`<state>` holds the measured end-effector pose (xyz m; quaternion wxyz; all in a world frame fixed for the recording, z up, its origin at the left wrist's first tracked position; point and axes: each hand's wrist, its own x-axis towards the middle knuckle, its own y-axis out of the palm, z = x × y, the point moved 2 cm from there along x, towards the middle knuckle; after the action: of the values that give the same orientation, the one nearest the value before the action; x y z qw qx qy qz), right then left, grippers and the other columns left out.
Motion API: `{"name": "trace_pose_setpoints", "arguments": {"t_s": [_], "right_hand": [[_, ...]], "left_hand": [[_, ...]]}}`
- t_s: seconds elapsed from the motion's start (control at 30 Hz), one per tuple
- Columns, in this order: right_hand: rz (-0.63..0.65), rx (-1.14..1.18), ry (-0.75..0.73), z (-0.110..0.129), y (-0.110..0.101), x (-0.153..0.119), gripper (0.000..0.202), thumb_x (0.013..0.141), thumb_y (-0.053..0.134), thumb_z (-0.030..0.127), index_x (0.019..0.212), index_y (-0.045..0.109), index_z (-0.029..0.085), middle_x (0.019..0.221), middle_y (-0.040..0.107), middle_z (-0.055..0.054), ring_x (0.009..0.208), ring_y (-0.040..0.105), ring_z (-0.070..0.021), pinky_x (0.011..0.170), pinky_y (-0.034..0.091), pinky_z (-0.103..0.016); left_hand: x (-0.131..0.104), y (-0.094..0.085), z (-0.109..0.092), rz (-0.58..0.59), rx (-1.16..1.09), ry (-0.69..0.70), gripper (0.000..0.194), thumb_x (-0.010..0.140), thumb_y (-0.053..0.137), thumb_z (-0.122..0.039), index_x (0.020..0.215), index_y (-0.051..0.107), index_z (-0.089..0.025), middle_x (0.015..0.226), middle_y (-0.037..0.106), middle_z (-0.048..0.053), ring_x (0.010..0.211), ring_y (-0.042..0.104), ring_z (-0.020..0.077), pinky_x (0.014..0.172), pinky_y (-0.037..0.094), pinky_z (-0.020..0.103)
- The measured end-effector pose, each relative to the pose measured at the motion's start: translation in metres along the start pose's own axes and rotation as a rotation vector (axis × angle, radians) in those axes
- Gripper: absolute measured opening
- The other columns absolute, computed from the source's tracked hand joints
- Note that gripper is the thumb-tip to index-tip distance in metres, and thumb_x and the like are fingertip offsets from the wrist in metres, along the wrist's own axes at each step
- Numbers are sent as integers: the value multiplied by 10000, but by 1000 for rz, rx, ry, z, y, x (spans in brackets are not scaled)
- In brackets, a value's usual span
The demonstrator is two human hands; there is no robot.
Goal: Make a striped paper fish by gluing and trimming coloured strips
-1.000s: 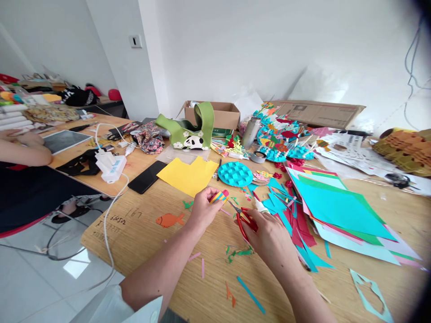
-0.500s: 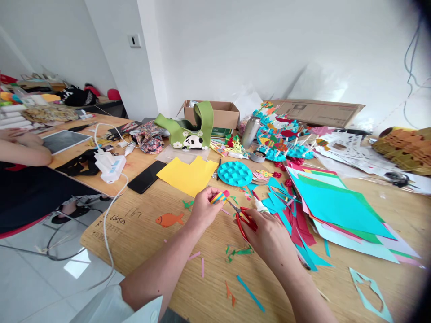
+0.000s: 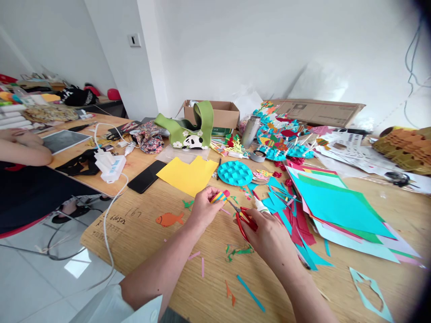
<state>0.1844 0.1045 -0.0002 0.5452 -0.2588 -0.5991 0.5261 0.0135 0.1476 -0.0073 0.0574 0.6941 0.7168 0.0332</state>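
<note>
My left hand [image 3: 204, 207] pinches a small striped paper piece [image 3: 219, 196] in yellow and blue with a pink end. In my right hand [image 3: 266, 231] are red-handled scissors [image 3: 245, 220], their tips close to the paper's right edge. An orange paper fish [image 3: 169, 219] lies on the wood table left of my left hand. Behind my hands are a yellow sheet [image 3: 187, 175] and a blue woven paper disc [image 3: 235, 173]. Green scraps [image 3: 239, 252] lie between my forearms. A white glue bottle [image 3: 260, 204] is just behind my right hand.
Coloured sheets [image 3: 343, 211] are stacked at the right. A black phone [image 3: 147, 176] and a white power strip [image 3: 111, 166] with a cable are at the left. Behind stand a green panda bag [image 3: 191, 134] and a metal bottle [image 3: 251, 131]. Another person's arm [image 3: 23, 148] rests at far left.
</note>
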Motion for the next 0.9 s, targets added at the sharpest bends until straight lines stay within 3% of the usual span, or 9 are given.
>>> {"name": "trace_pose_setpoints", "arguments": {"t_s": [0.9], "right_hand": [[-38,18,-21,2,-4,1,264,905,495,379,907,667,179,688,661,-70,638,622,-217,567,421,-294]], "left_hand": [[1,0,0,36,-11,6,209,600,638,-209,800,624,-148,657,596,-21,504,467,75,454,327,185]]}}
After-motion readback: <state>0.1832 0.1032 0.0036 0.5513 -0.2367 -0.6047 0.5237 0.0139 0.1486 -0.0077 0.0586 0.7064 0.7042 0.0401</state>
